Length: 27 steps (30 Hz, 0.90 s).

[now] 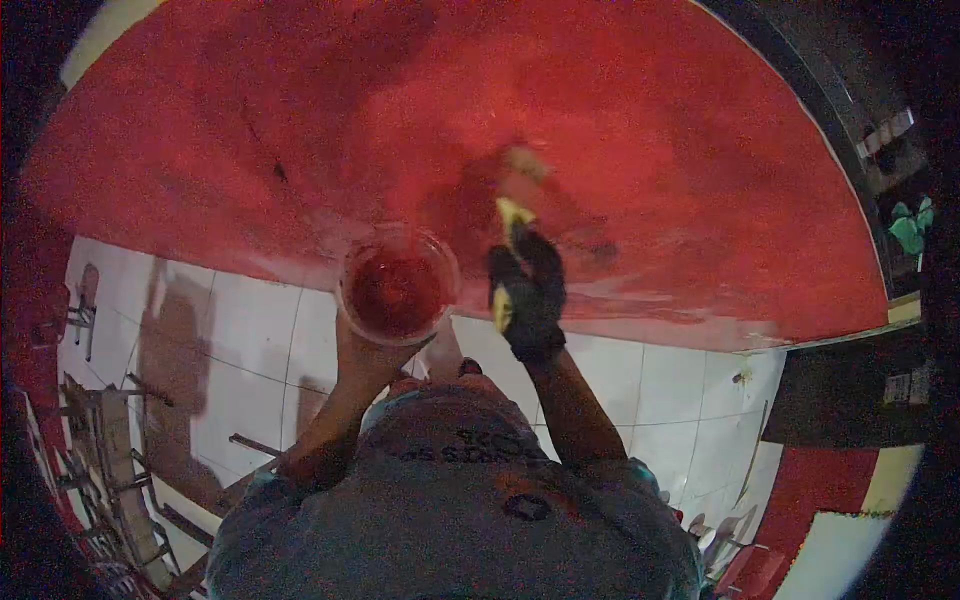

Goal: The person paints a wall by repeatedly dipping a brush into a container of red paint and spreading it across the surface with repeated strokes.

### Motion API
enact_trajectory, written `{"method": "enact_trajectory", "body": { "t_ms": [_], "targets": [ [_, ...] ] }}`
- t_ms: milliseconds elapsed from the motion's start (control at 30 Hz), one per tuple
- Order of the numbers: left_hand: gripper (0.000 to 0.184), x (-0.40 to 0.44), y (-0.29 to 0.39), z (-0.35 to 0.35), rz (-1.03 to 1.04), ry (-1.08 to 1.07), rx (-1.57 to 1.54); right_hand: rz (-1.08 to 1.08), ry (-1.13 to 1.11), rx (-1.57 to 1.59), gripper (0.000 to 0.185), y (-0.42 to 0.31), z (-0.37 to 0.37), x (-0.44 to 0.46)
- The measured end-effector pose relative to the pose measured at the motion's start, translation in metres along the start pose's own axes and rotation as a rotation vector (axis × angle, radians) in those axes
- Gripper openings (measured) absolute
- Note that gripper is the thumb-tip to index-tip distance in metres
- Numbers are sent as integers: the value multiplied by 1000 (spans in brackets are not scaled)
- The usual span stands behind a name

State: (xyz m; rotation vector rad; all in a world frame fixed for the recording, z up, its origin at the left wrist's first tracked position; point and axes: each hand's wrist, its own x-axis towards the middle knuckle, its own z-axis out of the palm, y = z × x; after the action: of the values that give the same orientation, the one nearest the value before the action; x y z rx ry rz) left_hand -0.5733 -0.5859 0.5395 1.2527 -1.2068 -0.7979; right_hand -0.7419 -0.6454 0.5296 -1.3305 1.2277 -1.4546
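A clear round tub [447, 262] with red paint inside rests in my left hand [375, 350], which holds it from below near the lower edge of the red surface. My right hand [528, 300], in a dark glove, is closed round the yellow handle of a paintbrush [512, 212]. The brush head points up at the red-painted wall [650, 150] and is blurred. Wet-looking streaks show on the paint to the right of the brush. My left fingers are mostly hidden under the tub.
White floor tiles [250, 320] lie below the red wall. Metal-framed furniture [120, 450] stands at the lower left. A green plant [908, 228] is at the far right, and a red chair [752, 572] shows at the lower right.
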Motion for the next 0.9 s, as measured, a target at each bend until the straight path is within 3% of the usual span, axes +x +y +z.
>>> {"method": "enact_trajectory", "body": {
  "t_ms": [67, 167, 200, 233, 300, 333, 400, 500, 567, 633, 667, 700, 733, 767, 833, 867, 900],
  "targets": [
    [92, -1, -4, -7, 78, 59, 104, -605, 28, -398, 8, 1, 13, -4],
    [91, -5, -2, -14, 26, 66, 57, -754, -86, -654, 3, -43, -12, -2],
    [91, -5, -2, -18, 25, 68, 55, -802, 115, -554, 7, -42, -15, -3],
    [91, -7, -3, -23, -35, 53, 137, -804, 111, -557, 7, -46, -19, 2],
    [90, -9, -5, -30, -93, 41, 213, -1073, 238, -466, 5, -57, -17, 18],
    [91, -10, -7, -33, -113, 45, 174, -1075, 237, -468, 5, -48, -8, 19],
    [91, -9, -8, -39, -132, 45, 136, -807, 90, -541, 9, -26, 22, 16],
    [97, -7, 5, -44, 64, 34, 161, -903, 30, -566, 9, -47, 35, -4],
    [98, -9, 8, -47, 120, 30, 88, -598, -40, -680, 8, -48, 23, -6],
    [97, -14, 3, -49, 139, 43, 139, -664, 156, -323, 6, -41, 10, 15],
    [96, -12, 0, -51, 168, 60, 190, -670, 157, -327, 6, -44, 11, 15],
    [96, -12, -1, -54, 172, 63, 183, -830, 299, -412, 6, -51, 15, 15],
    [93, -14, -1, -56, 35, 16, 115, -987, 444, -495, 8, -54, 17, 14],
    [91, -13, -2, -62, -107, -34, 48, -987, 441, -500, 8, -49, 23, 14],
    [85, -10, 6, -62, -44, 15, 59, -1026, 357, -596, 17, -36, 35, 13],
    [80, -9, 8, -61, 21, 62, 73, -477, 227, -179, 16, -37, 50, 6],
    [80, -8, 8, -63, 21, 52, 72, -474, 236, -183, 16, -30, 48, 4]
  ]
}}
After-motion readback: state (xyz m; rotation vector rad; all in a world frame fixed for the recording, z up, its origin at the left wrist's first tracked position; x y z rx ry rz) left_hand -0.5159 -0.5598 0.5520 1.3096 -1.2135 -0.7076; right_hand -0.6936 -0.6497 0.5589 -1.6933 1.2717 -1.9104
